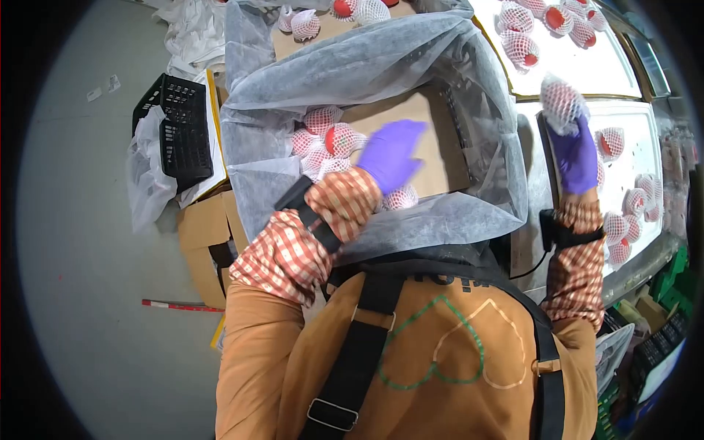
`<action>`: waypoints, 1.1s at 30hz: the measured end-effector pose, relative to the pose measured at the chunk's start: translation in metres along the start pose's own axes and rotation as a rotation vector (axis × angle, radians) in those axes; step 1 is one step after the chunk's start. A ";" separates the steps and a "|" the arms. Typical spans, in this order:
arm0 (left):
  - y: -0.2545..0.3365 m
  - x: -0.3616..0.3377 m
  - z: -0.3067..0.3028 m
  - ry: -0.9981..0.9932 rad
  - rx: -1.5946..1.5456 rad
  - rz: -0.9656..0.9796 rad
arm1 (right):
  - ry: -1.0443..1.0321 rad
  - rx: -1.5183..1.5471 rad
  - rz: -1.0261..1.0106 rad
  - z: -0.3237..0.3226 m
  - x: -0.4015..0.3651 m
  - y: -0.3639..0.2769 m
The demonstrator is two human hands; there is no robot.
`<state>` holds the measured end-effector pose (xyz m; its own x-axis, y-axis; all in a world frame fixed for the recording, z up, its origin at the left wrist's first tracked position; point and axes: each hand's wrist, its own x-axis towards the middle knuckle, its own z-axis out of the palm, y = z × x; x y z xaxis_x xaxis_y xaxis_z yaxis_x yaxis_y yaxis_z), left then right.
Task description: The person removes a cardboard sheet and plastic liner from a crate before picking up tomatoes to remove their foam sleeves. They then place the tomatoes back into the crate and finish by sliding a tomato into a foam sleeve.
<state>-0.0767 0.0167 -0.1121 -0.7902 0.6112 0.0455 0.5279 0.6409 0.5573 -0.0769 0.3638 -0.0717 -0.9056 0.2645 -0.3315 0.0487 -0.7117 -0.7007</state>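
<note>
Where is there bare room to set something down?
The brown cardboard floor of the film-lined box is bare between the purple-gloved left hand and the box's right wall. The upper white tray is bare between its red fruits in white foam nets and its near edge. Crowded: box's left end, right side of the lower white tray.

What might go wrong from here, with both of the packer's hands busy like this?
The netted fruit in the right hand could slip and bruise, perhaps against the white tray. The left hand, close over the netted fruits in the lined box, may knock them; the bare cardboard beside them leaves room to roll. The left sleeve might drag the loose liner.
</note>
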 end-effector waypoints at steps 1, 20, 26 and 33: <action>-0.021 -0.001 -0.007 -0.121 0.142 -0.123 | -0.029 0.062 0.041 -0.025 0.024 -0.010; -0.123 -0.006 -0.023 -0.524 0.561 -0.282 | -0.228 -0.524 -0.044 0.090 -0.108 0.047; -0.081 -0.004 -0.049 -0.188 0.026 -0.293 | -0.396 -0.741 -0.077 0.099 -0.131 0.096; 0.010 -0.032 -0.079 -0.155 -0.870 -0.258 | -0.473 -0.932 -0.344 0.117 -0.131 0.139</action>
<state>-0.0709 -0.0336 -0.0423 -0.7671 0.5935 -0.2437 -0.1288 0.2297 0.9647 -0.0007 0.1544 -0.0515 -0.9920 -0.0634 0.1093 -0.1189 0.1758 -0.9772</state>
